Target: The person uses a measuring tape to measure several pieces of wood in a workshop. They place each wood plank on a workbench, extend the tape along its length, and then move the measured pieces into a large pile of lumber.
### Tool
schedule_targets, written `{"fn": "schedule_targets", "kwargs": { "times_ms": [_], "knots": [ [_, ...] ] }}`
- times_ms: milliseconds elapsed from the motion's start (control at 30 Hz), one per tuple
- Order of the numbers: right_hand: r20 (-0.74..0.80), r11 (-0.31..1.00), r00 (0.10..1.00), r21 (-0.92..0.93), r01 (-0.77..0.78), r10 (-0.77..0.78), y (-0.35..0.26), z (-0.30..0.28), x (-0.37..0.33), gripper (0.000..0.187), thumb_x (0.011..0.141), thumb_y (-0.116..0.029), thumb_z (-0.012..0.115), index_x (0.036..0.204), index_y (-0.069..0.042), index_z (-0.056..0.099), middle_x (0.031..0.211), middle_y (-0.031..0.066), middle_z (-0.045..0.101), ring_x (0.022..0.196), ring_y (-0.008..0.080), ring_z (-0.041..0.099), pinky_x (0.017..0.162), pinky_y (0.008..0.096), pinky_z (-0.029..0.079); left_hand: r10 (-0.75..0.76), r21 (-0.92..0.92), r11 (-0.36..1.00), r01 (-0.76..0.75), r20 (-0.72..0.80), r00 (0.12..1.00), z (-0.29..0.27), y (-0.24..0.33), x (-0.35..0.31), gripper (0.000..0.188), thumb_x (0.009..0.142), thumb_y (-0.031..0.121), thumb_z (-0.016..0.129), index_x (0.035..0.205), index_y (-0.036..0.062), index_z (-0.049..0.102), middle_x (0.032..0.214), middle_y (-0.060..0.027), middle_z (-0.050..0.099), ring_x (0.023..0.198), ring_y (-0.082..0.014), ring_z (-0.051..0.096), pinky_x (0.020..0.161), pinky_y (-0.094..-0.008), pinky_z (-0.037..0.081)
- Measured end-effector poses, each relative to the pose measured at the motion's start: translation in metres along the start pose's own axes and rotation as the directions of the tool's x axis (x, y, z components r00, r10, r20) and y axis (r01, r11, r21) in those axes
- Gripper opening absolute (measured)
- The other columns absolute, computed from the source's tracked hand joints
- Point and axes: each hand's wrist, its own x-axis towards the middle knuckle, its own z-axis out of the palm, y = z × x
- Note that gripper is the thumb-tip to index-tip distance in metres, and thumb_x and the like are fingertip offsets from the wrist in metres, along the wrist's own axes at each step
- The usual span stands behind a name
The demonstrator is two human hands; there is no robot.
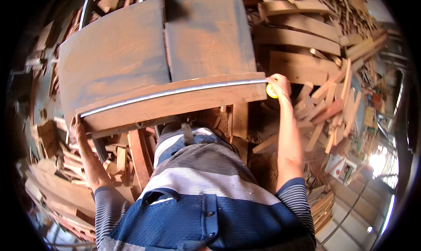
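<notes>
While the right hand (279, 85) curls closed around a round yellow tape-measure case (271, 91), the left hand (76, 127) sits at the opposite end of a long brown wooden board (184, 106), its fingers bent at the corner where the thin silvery-white measuring blade (175, 92) ends. Whether those left fingers pinch the blade, the board or both, I cannot tell. Stretched between the two hands, the blade runs along the board, and the case is just beside the board's right end. Small reddish marks show along the blade; any figures are too small to read.

Beyond the hands, the board lies across the near edge of a surface made of two broad grey metal plates, a left plate (114, 49) and a right plate (210, 36), both dusted orange-brown and parted by a narrow dark gap. Past the right hand, curved brown planks (302, 45) are stacked, and nearer to it spreads a loose heap of pale and reddish wooden offcuts (335, 113). Farther below the right hand is a whitish panel with red on it (344, 167), its details too blurred to make out. Below the left hand lie more wooden pieces (66, 185). Between the forearms shows the person's blue, white and grey striped shirt (206, 181).
</notes>
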Motion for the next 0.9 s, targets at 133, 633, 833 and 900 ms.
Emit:
{"fn": "schedule_targets", "kwargs": {
  "times_ms": [133, 633, 833, 900],
  "knots": [
    [-0.036, 0.998, 0.998, -0.038, 0.055, -0.057, -0.014, -0.008, -0.035, 0.021, 0.085, -0.030, 0.079, 0.095, -0.011, 0.076, 0.078, 0.0091, 0.073, 0.060, 0.0158, 0.067, 0.061, 0.0362, 0.052, 0.082, 0.051, 0.995, -0.081, -0.028, 0.996, 0.036, 0.055, -0.026, 0.040, 0.098, 0.032, 0.076, 0.121, -0.0006, 0.075, 0.110, -0.0064, 0.077, 0.100, -0.0137, 0.066, 0.092, -0.0288, 0.052],
    [0.515, 0.931, 0.776, 0.195, 0.308, -0.364, -0.308, 0.114, -0.173, 0.036, 0.085, -0.044, 0.073, 0.091, -0.009, 0.074, 0.068, 0.0094, 0.071, 0.065, 0.0216, 0.071, 0.067, 0.0372, 0.054, 0.074, -0.241, 0.965, -0.107, -0.141, 0.987, 0.047, 0.036, -0.050, 0.035, 0.098, 0.027, 0.078, 0.117, -0.0020, 0.076, 0.105, -0.0044, 0.077, 0.093, -0.0106, 0.066, 0.088, -0.0246, 0.051],
    [0.447, 0.940, 0.830, 0.093, 0.329, -0.335, -0.316, 0.131, -0.177, 0.034, 0.085, -0.041, 0.070, 0.089, -0.008, 0.075, 0.066, 0.0079, 0.069, 0.059, 0.0193, 0.068, 0.065, 0.0346, 0.052, 0.106, -0.144, 0.981, -0.131, -0.170, 0.980, 0.051, 0.043, -0.059, 0.032, 0.101, 0.028, 0.075, 0.115, -0.0008, 0.076, 0.102, -0.0038, 0.076, 0.095, -0.0111, 0.065, 0.088, -0.0257, 0.051],
    [0.442, 0.943, 0.837, 0.069, 0.326, -0.322, -0.320, 0.131, -0.177, 0.033, 0.085, -0.042, 0.070, 0.089, -0.009, 0.075, 0.067, 0.0086, 0.070, 0.061, 0.0209, 0.069, 0.066, 0.0359, 0.053, 0.130, -0.105, 0.983, -0.151, -0.187, 0.974, 0.053, 0.046, -0.061, 0.035, 0.100, 0.029, 0.076, 0.116, -0.0024, 0.076, 0.103, -0.0059, 0.077, 0.094, -0.0122, 0.066, 0.088, -0.0264, 0.052]
  ]
}}
